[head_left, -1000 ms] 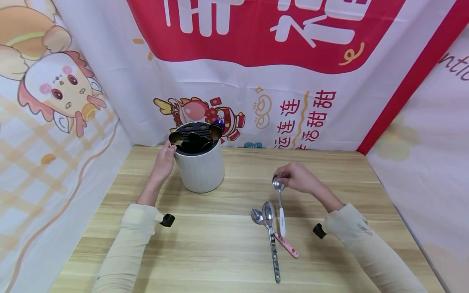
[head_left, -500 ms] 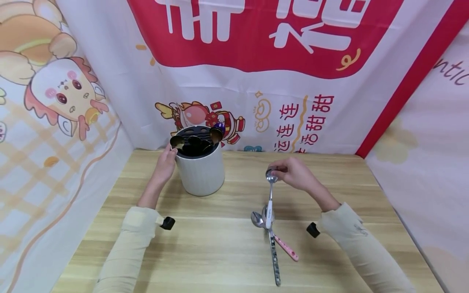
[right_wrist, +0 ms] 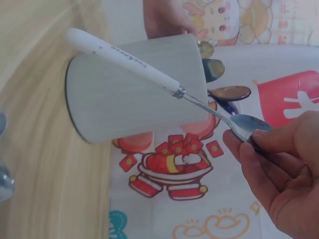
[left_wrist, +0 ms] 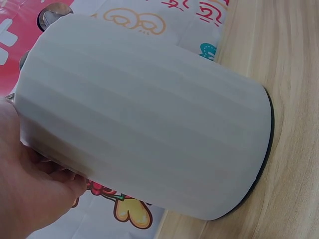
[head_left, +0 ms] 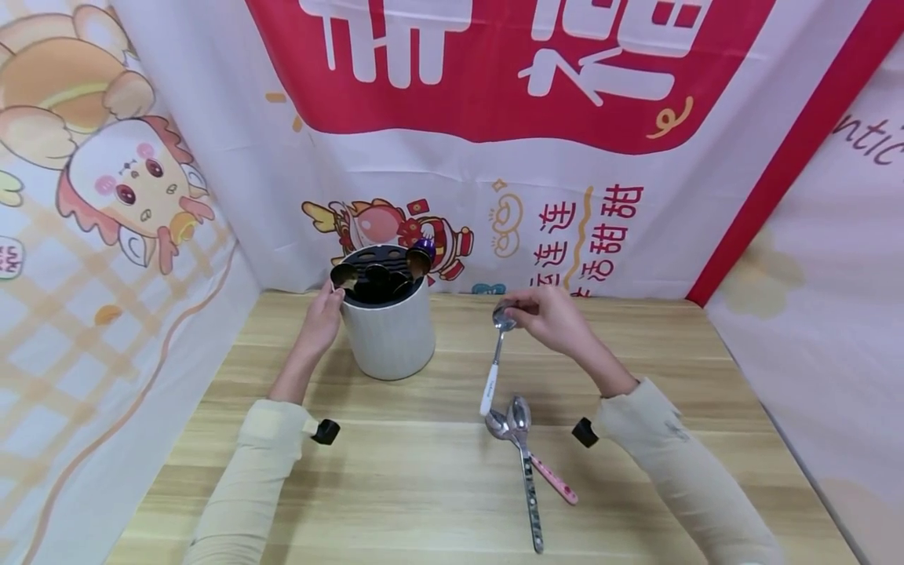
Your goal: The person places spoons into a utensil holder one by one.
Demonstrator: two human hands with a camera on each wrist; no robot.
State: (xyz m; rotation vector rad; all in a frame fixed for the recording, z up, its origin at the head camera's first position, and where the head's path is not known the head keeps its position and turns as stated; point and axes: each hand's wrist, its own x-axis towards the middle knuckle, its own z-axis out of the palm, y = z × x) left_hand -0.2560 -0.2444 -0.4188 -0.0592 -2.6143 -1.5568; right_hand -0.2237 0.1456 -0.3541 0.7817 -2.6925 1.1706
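Observation:
My right hand (head_left: 554, 318) pinches a spoon (right_wrist: 124, 59) by its metal bowl, thumb on one side and fingers on the other. The spoon's white handle hangs downward, above the table and right of the utensil holder (head_left: 390, 337). That holder is a pale ribbed cylinder with a black slotted top, and several spoons (head_left: 418, 263) stick up from it, bowls upward. At its left rim my left hand (head_left: 321, 318) grips the side, with the fingers partly hidden behind the wall. Two more spoons lie crossed on the table: one with a dark patterned handle (head_left: 532, 502), one with a pink handle (head_left: 554, 480).
The wooden table (head_left: 395, 486) meets a printed cloth backdrop (head_left: 452, 180) right behind the holder. Further printed cloths hang at the left (head_left: 141, 329) and right (head_left: 812, 329) sides of the table.
My right hand has lifted the white-handled spoon off the table area by the crossed spoons and carried it left toward the holder. The left hand has stayed at the holder's rim.

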